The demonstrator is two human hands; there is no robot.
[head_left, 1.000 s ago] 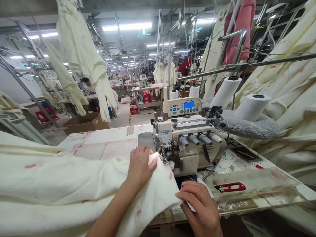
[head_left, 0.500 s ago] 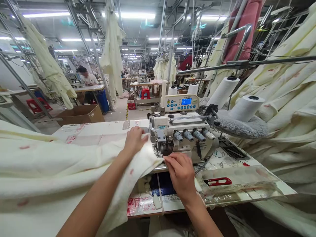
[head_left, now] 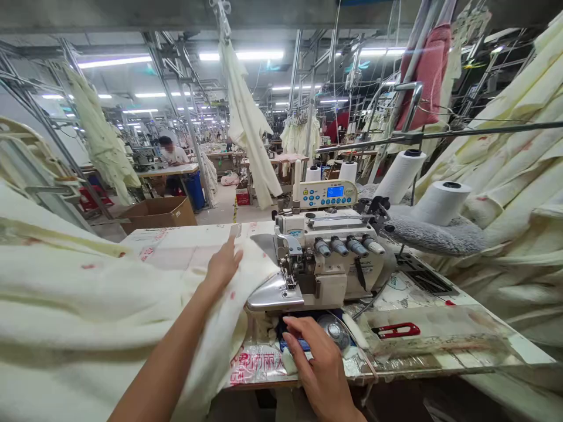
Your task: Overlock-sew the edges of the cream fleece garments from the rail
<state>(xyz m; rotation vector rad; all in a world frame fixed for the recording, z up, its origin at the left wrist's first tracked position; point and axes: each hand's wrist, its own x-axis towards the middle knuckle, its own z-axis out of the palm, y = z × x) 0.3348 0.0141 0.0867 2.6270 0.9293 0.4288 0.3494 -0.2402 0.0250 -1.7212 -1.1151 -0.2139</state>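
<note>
A cream cloth with small reddish prints [head_left: 132,310] spreads over the left of the table, its corner reaching the metal plate of a white overlock sewing machine [head_left: 334,258]. Flat on this cloth lies my left hand [head_left: 222,266], left of the presser foot, index finger stretched forward and thumb apart. In front of the machine, near the table's front edge, my right hand [head_left: 319,360] hovers with nothing in it, thumb and fingers apart. The bare metal plate [head_left: 275,293] shows between the hands. Beside my right fingers is a clear round object [head_left: 334,331].
Red thread snips [head_left: 396,330] lie in a clear plastic tray [head_left: 440,328] at right. White thread cones [head_left: 442,202] stand behind it. Hung cream fabric [head_left: 510,234] crowds the right side. A cardboard box [head_left: 160,212] and a seated person [head_left: 173,153] are beyond the table.
My right hand has let go of the cloth's edge and drawn back toward the table's front. My left hand and the cloth have shifted left, away from the needle area.
</note>
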